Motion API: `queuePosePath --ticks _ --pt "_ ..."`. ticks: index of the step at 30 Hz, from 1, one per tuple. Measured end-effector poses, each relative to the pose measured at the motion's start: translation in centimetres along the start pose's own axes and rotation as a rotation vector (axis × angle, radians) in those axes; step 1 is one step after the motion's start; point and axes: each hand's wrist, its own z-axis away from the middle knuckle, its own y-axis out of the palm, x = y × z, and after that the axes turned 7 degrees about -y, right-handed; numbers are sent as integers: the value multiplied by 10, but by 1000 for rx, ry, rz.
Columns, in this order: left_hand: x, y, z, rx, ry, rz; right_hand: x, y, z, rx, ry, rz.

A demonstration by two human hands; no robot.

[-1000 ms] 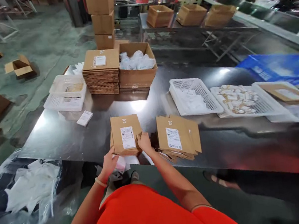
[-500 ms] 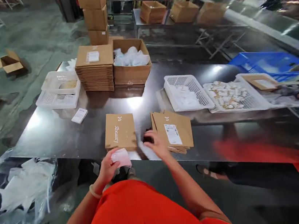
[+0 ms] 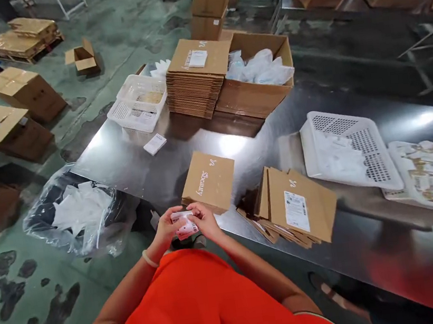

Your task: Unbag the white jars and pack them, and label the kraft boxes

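Both my hands meet just in front of the steel table's (image 3: 120, 158) near edge, close to my orange shirt. My left hand (image 3: 166, 228) and my right hand (image 3: 205, 220) pinch a small white and pink sheet of labels (image 3: 184, 224) between them. Right beyond them lies a flat brown cardboard mailer (image 3: 208, 180) printed with white script, no label on its top face. To its right sits a slanted pile of the same mailers (image 3: 294, 206), the top one bearing a white shipping label.
A tall stack of flat mailers (image 3: 196, 79) and an open carton of white bags (image 3: 257, 79) stand at the back. White baskets (image 3: 139, 104) sit left, white trays (image 3: 348, 150) right. A small white card (image 3: 154, 144) lies loose. A plastic bag of white packets (image 3: 77, 215) lies on the floor left.
The labelled mailer went onto the right pile, leaving a plain mailer on the left stack. My right hand came back to join the left on the label sheet. The view swung left.
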Motion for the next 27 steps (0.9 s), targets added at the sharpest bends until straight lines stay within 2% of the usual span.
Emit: queuePosePath --ticks 3,8,12,15,18,22,24,27 --pt "0 8 0 -1 -45 -70 -4 -2 2 -4 3 54" --pt "-6 27 -14 -75 10 -216 -10 -16 15 -147 -110 277" --pt "-3 43 -23 -26 -53 -175 -14 -25 30 -212 -290 454" --pt "2 48 -29 57 -128 -119 -14 -31 29 -281 -364 501" --pt "4 46 -35 127 -143 -110 -8 -35 19 -304 -386 480" --pt "3 37 -44 136 -131 -121 6 -48 -1 -284 -408 469" --pt "5 33 -45 218 -173 -174 10 -61 -20 -368 -369 470" --pt "17 31 -42 373 -274 -246 9 -84 -61 -531 -209 479"
